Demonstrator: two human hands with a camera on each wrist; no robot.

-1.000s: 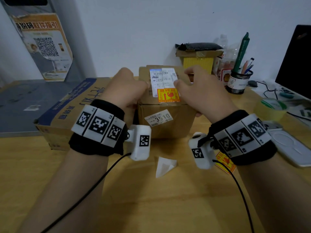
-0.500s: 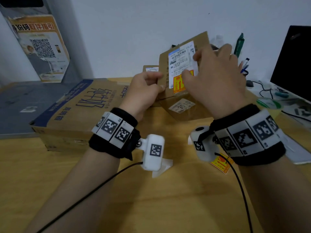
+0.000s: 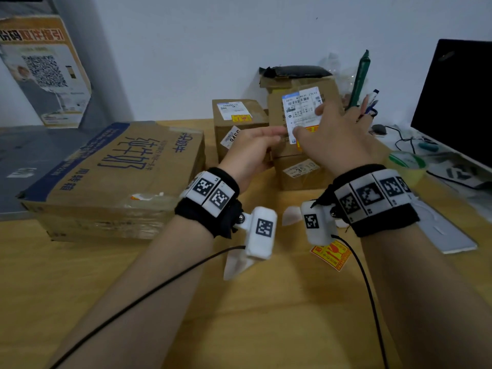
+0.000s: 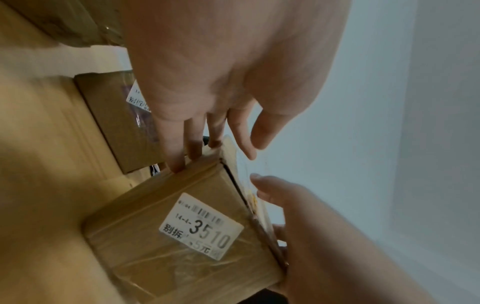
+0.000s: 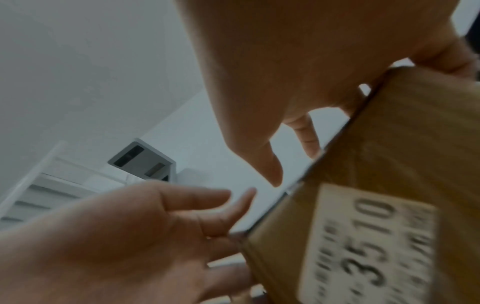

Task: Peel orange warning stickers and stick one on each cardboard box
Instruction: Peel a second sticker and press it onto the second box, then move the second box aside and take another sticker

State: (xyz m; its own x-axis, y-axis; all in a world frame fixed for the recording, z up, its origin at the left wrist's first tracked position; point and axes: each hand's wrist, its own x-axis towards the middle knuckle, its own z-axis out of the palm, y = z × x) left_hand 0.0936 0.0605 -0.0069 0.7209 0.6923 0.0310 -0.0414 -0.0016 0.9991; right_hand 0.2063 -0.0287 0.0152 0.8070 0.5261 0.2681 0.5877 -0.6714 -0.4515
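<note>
Big flat box point(image 3: 114, 166) sits at desk point(image 3: 239, 315) left edge. L hand point(image 3: 250, 150) fingers straight, touching left side of the 3510 box point(image 3: 300, 171), toward the desk's back edge. R hand point(image 3: 338, 139) grips its top-right, covering most of the orange sticker point(image 3: 310, 129); spare sticker point(image 3: 331, 255) mid-desk.

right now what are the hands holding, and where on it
Both hold the small cardboard box labelled 3510, lifted and tilted. The right hand grips its right side, thumb on the labelled face; the left hand has straight fingers against its left edge.

Small box point(image 3: 234, 121) stands between flat carton point(image 3: 119, 177) and labelled box point(image 3: 298, 161).
</note>
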